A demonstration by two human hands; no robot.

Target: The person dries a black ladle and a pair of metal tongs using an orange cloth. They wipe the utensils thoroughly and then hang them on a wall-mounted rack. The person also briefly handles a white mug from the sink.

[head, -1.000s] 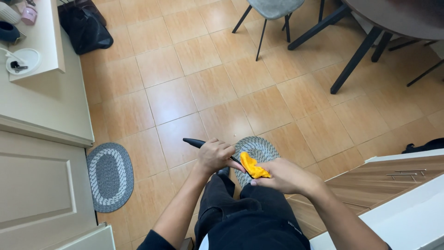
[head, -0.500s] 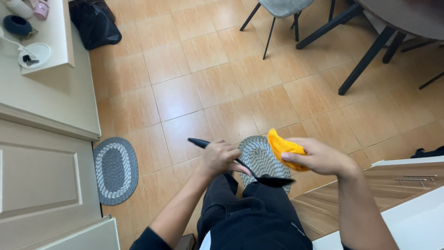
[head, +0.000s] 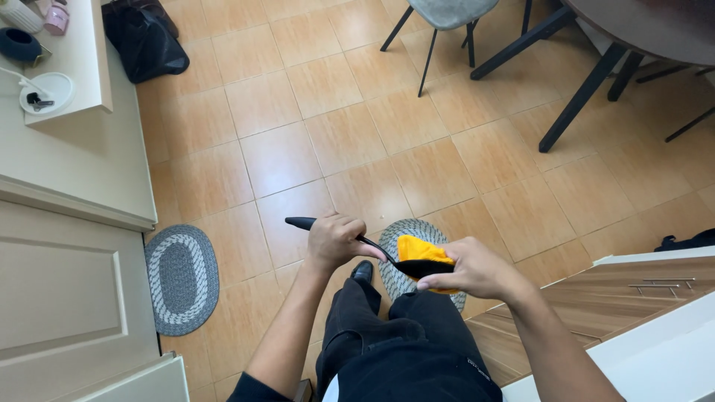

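Head view: L hand (head: 333, 242) grips black spoon (head: 372, 249), R hand (head: 473, 269) pinches yellow cloth (head: 417, 249).

The person wears loose black trousers (head: 406, 350) of soft, creased cloth with a small pale mark on the thigh at the lower middle of the frame, a black shoe (head: 363, 272) just above them, dark short sleeves at the bottom edge, and bare forearms.

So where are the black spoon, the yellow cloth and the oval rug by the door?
black spoon (head: 305, 222): head view, handle end.
yellow cloth (head: 417, 249): head view, upper fold.
oval rug (head: 181, 277): head view, grey centre.
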